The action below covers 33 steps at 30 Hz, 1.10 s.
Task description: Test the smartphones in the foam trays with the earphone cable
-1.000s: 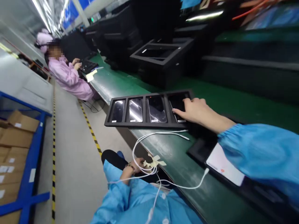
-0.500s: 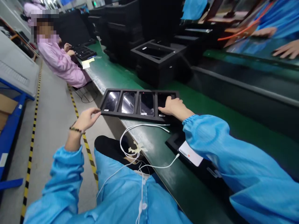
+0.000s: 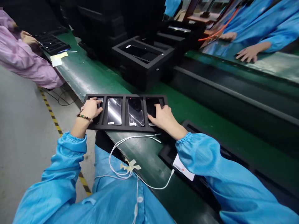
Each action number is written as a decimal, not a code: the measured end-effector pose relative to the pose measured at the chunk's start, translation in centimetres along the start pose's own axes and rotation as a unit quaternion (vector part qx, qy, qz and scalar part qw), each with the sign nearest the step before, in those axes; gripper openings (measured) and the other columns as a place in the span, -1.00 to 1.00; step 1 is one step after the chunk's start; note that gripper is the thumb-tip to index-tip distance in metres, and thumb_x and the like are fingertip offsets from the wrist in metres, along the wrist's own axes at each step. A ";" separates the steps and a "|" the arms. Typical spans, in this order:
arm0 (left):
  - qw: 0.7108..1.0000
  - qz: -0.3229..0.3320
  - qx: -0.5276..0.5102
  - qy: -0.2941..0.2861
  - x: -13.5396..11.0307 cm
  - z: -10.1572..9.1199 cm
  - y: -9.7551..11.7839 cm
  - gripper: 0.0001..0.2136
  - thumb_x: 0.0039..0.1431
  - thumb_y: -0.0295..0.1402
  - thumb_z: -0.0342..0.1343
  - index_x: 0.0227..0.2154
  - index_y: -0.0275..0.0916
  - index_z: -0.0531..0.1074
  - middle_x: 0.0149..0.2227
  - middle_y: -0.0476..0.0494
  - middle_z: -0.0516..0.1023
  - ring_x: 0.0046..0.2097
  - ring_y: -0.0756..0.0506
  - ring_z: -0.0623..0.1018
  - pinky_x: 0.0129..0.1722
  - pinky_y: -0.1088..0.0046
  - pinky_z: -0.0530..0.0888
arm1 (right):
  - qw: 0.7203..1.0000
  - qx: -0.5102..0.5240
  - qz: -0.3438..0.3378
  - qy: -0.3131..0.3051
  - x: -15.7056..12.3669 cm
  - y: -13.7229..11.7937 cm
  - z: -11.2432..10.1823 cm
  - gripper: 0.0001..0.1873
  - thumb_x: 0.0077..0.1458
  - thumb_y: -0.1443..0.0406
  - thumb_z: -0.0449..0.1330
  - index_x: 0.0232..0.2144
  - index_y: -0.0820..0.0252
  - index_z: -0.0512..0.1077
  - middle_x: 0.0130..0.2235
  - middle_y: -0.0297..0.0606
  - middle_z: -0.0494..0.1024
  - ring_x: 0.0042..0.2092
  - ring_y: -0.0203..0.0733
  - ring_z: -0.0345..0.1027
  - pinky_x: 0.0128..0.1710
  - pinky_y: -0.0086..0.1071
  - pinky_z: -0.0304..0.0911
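Note:
A black foam tray (image 3: 126, 128) with compartments lies across the bench edge, a smartphone in each slot. In the leftmost slot, my left hand (image 3: 91, 109) has bent fingers and thumb on a smartphone (image 3: 100, 102), mostly covered by the hand. My right hand (image 3: 162, 116) grips the rightmost smartphone (image 3: 151, 107) across its width, thumb on the left side. Between them lie two more dark-screened smartphones, one bright with glare (image 3: 114, 111) and one darker (image 3: 135, 112), with small white labels at their lower ends.
White charging cables (image 3: 116, 144), bound with tape (image 3: 130, 165), hang over the bench edge. One plug lies by a white phone (image 3: 183, 168) on another black tray (image 3: 167, 152) under my right sleeve. Stacked black trays (image 3: 147, 70) stand behind. Co-workers' hands (image 3: 251, 53) are across the bench and at far left.
My left hand has moved right from the tray's left edge onto the leftmost smartphone. My right hand stays at the rightmost one. The view has shifted to the right.

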<state>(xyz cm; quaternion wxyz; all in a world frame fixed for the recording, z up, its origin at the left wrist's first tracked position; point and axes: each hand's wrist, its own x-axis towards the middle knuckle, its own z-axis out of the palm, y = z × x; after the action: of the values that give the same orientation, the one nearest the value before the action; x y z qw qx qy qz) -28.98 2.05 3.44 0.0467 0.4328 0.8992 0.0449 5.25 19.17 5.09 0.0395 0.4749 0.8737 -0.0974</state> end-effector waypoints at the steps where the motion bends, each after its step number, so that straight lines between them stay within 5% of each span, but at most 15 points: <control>1: 1.000 -0.010 -0.008 0.007 -0.1 0.0 0.1 -0.51 0.28 -0.17 0.25 0.26 -0.01 0.65 0.47 -0.13 0.45 0.39 -0.39 0.51 0.38 0.04 0.52 | 1.000 0.001 -0.020 0.020 -0.3 -0.1 -0.1 -0.32 0.41 0.09 0.26 0.39 0.38 0.29 0.21 0.31 0.44 0.24 0.39 0.38 0.22 0.07 0.34; 4: 0.998 -0.033 -0.032 0.038 -0.4 0.1 0.3 -0.53 0.23 -0.14 0.30 0.20 0.08 0.68 0.44 -0.08 0.48 0.37 -0.41 0.51 0.36 -0.03 0.53 | 0.988 0.024 -0.127 0.079 -1.1 -1.8 -0.5 -0.41 0.45 0.12 0.20 0.36 0.35 0.35 0.26 0.29 0.42 0.24 0.35 0.36 0.24 0.08 0.35; 7: 0.996 -0.047 -0.037 0.064 -0.6 0.4 0.5 -0.53 0.23 -0.13 0.32 0.20 0.06 0.69 0.43 -0.16 0.48 0.38 -0.50 0.46 0.29 -0.17 0.56 | 0.981 0.020 -0.190 0.041 -1.4 -4.9 -0.4 -0.43 0.48 0.05 0.17 0.30 0.35 0.41 0.22 0.31 0.47 0.20 0.35 0.38 0.21 0.08 0.38; 11: 0.997 -0.030 -0.018 0.075 -0.8 0.9 0.7 -0.54 0.32 -0.07 0.26 0.23 0.02 0.66 0.35 -0.28 0.51 0.33 -0.51 0.44 0.24 -0.18 0.55 | 0.987 -0.008 -0.158 -0.004 -1.0 -7.5 0.1 -0.40 0.45 -0.02 0.21 0.23 0.39 0.42 0.15 0.35 0.50 0.16 0.39 0.41 0.17 0.10 0.40; 17: 0.998 -0.002 0.001 0.069 -0.7 0.9 0.6 -0.59 0.36 -0.09 0.20 0.19 -0.01 0.68 0.24 -0.30 0.51 0.27 -0.46 0.45 0.27 -0.11 0.52 | 0.992 0.015 -0.123 -0.034 -0.1 -7.5 -0.5 -0.33 0.45 -0.03 0.24 0.27 0.45 0.36 0.18 0.41 0.46 0.27 0.46 0.35 0.25 0.09 0.34; 21: 0.997 -0.009 -0.020 0.071 -0.7 0.8 0.4 -0.57 0.35 -0.07 0.22 0.20 0.00 0.68 0.22 -0.30 0.52 0.27 -0.45 0.46 0.32 -0.11 0.49 | 0.988 0.081 -0.067 -0.112 1.4 -7.6 -1.8 -0.21 0.40 -0.12 0.30 0.32 0.43 0.36 0.28 0.44 0.42 0.26 0.38 0.46 0.23 0.02 0.38; 25: 0.997 -0.018 -0.034 0.072 -1.1 0.9 0.3 -0.54 0.36 -0.06 0.22 0.23 -0.07 0.66 0.32 -0.37 0.46 0.35 -0.51 0.41 0.32 -0.19 0.49 | 0.963 0.221 -0.033 -0.151 2.8 -7.0 -2.8 -0.25 0.33 0.02 0.44 0.35 0.32 0.39 0.32 0.25 0.51 0.18 0.16 0.57 0.20 -0.15 0.43; 28: 0.996 -0.015 -0.044 0.075 -1.3 1.0 0.1 -0.54 0.32 -0.10 0.26 0.22 -0.08 0.65 0.33 -0.36 0.46 0.36 -0.49 0.41 0.35 -0.18 0.48 | 0.945 0.279 -0.030 -0.169 3.1 -6.2 -3.2 -0.34 0.41 0.12 0.37 0.40 0.26 0.35 0.13 0.03 0.68 -0.08 -0.06 0.66 -0.09 -0.31 0.50; 33: 0.986 0.028 -0.083 0.144 -2.2 0.9 2.3 -0.62 0.42 -0.20 0.14 0.16 -0.22 0.65 0.30 -0.42 0.47 0.36 -0.44 0.40 0.38 -0.10 0.46 | 0.850 0.486 0.055 -0.195 3.5 -5.4 -3.2 -0.59 0.35 0.27 0.42 0.17 0.24 0.49 -0.08 -0.08 0.68 -0.40 -0.27 0.54 -0.53 -0.47 0.31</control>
<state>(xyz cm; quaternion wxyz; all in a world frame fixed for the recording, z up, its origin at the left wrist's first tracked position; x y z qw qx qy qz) -25.75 1.83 2.93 -0.0493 0.4416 0.8771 0.1824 -1.16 19.87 8.41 -0.0213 0.4516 0.6618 -0.5980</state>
